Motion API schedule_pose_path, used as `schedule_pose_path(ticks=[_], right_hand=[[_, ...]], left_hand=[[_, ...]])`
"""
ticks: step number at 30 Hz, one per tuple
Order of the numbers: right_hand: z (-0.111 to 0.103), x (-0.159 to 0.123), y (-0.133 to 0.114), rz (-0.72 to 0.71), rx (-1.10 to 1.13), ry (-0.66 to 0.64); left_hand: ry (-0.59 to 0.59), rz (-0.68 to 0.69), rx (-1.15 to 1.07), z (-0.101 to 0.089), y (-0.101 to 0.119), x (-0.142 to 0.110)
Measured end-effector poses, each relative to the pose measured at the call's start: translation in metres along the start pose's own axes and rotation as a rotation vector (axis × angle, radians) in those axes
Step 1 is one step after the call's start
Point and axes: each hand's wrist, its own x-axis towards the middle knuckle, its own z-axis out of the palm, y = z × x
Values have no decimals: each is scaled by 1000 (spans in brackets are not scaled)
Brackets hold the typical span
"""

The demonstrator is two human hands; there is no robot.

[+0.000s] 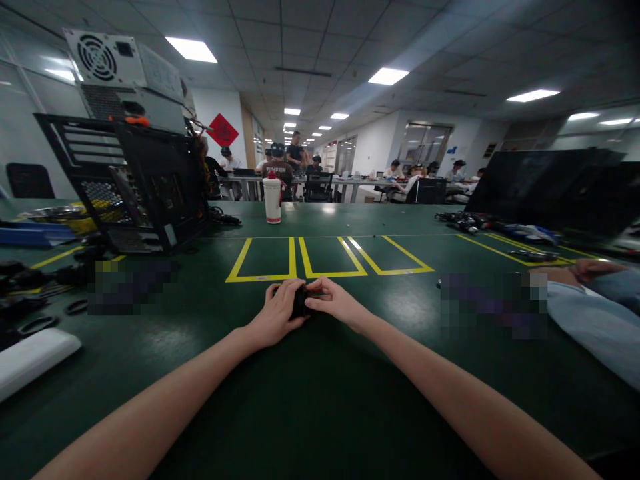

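Note:
Between my hands is a small black object (300, 303), mostly covered by fingers, so its kind does not show. My left hand (279, 312) wraps round its left side, low over the green table (320, 400). From the right, my right hand (335, 303) pinches the same object with thumb and fingertips. Just beyond both hands, yellow tape outlines (333, 274) mark several boxes on the tabletop.
An open black computer case (150, 180) with power supplies (125, 73) on top stands at left. A white cup (273, 199) stands farther back. At right are a co-worker's sleeve (595, 327) and dark monitors (545, 187). A white object (35, 360) lies near left.

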Motion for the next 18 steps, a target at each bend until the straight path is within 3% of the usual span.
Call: schedule_pose_path(ticks=[5, 9, 13, 18], right_hand=[[0, 4, 2, 23, -60, 53], [-1, 6, 3, 84, -21, 12], [-1, 2, -1, 45, 14, -33], [2, 1, -4, -1, -73, 46]], left_hand=[[4, 4, 8, 3, -2, 0], [-1, 0, 9, 2, -2, -1], [-15, -7, -4, 0, -1, -1], [-19, -11, 1, -1, 0, 0]])
